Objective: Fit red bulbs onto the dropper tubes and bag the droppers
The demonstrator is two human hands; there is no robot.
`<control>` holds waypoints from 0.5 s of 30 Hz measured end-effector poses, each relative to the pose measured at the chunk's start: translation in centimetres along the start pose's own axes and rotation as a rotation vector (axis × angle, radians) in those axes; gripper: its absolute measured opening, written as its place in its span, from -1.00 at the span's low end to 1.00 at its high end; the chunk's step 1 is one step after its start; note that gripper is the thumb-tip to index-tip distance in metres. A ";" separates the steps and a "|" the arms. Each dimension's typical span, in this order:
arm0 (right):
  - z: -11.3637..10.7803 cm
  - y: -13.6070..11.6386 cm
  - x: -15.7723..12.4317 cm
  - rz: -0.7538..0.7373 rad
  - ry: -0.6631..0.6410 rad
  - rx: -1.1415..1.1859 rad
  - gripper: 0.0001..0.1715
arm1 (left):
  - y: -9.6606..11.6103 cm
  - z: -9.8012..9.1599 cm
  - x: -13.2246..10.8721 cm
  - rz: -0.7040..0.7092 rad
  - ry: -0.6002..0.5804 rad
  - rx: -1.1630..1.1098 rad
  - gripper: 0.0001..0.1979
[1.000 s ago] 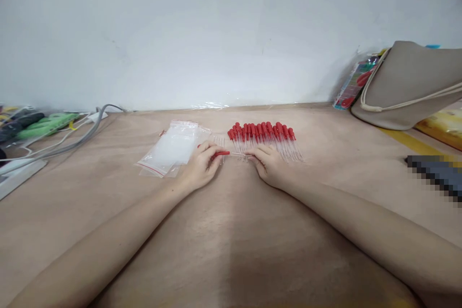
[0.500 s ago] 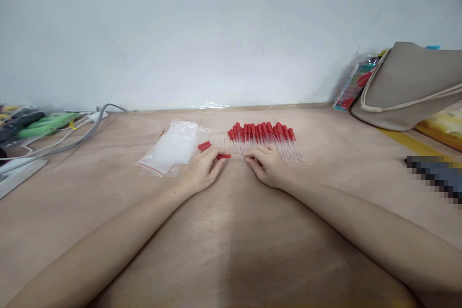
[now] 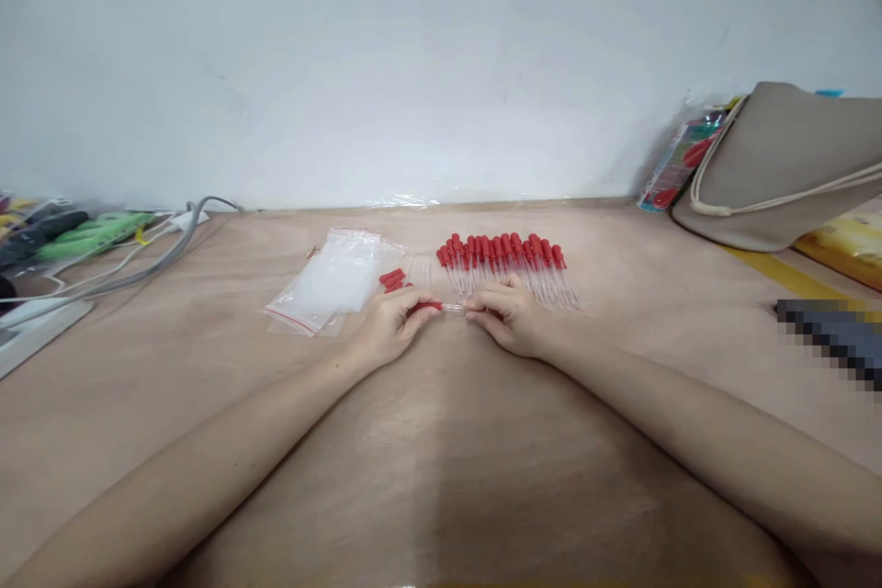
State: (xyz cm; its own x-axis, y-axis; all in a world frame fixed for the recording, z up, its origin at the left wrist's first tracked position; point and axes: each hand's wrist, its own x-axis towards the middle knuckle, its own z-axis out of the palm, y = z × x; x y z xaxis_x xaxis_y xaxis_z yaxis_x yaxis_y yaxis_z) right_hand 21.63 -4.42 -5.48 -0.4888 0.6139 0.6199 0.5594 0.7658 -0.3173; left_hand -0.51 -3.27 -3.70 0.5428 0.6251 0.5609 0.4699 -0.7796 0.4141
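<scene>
My left hand [image 3: 398, 320] is closed on a red rubber dropper bulb [image 3: 431, 305]. A clear dropper tube [image 3: 452, 307] reaches from the bulb's end across to my right hand [image 3: 506, 314], whose fingertips pinch it. How deep the tube sits in the bulb is too small to tell. Just behind my right hand lies a row of droppers [image 3: 506, 248], their red bulbs pointing to the wall and clear tips towards me. Loose red bulbs [image 3: 392, 277] lie behind my left hand, next to several clear tubes [image 3: 420, 273].
Clear zip bags [image 3: 337, 276] lie left of the loose bulbs. A grey cable [image 3: 162, 265] and green items [image 3: 93, 236] are at far left. On the right stand a beige bag [image 3: 778, 165] and a colourful package [image 3: 679, 161], with a blurred dark object [image 3: 827, 335] nearer me.
My right hand has shifted slightly left, towards the bulb, and less tube shows between my hands. More of the loose red bulbs show behind my left hand.
</scene>
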 end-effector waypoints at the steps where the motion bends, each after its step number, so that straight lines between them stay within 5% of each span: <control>1: 0.0 0.1 0.0 -0.001 -0.010 0.012 -0.84 | 0.0 -0.1 0.0 0.011 -0.019 -0.009 -0.88; 15: -0.4 -1.4 0.4 -0.005 -0.054 -0.247 -0.71 | 0.3 0.2 -0.1 0.074 -0.104 0.103 -0.86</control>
State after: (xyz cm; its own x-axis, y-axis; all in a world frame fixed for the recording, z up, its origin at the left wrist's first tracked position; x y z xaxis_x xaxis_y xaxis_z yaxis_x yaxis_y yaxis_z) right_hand 20.90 -5.31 -4.50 -0.5229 0.6248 0.5798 0.7004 0.7026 -0.1255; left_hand -0.30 -3.57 -3.83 0.6449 0.5712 0.5078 0.4919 -0.8187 0.2962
